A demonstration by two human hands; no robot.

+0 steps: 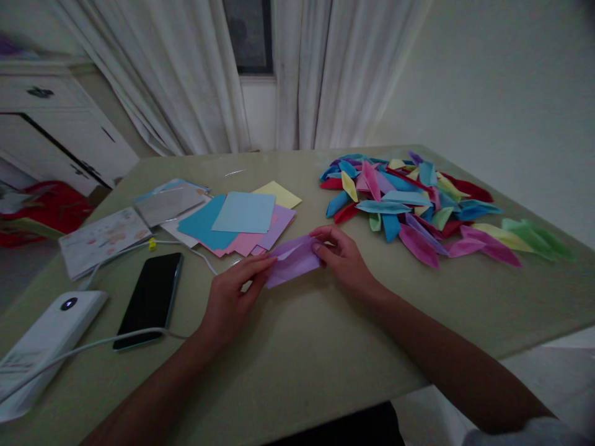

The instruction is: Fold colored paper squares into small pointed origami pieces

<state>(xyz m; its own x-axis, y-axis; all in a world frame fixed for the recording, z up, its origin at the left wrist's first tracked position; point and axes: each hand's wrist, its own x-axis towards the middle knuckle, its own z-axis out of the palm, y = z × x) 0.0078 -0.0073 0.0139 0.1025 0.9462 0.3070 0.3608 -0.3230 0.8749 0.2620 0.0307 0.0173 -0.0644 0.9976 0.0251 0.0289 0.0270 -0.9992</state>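
A partly folded purple paper sheet (292, 259) lies on the table (325, 359) between my hands. My left hand (232, 297) presses its left end with the fingertips held together. My right hand (341, 255) pinches the sheet's right end, fingers curled over the fold. Just behind the sheet sits a fanned stack of flat coloured paper squares (242, 220), blue on top with pink, lilac and yellow beneath. A heap of folded paper pieces (418, 207) in many colours lies at the right back of the table.
A black phone (149, 298) lies face up at the left, beside a white power bank (44, 344) with a white cable (93, 344). Printed paper packets (105, 238) lie behind them. Curtains (186, 74) and a white cabinet (51, 130) stand beyond the table.
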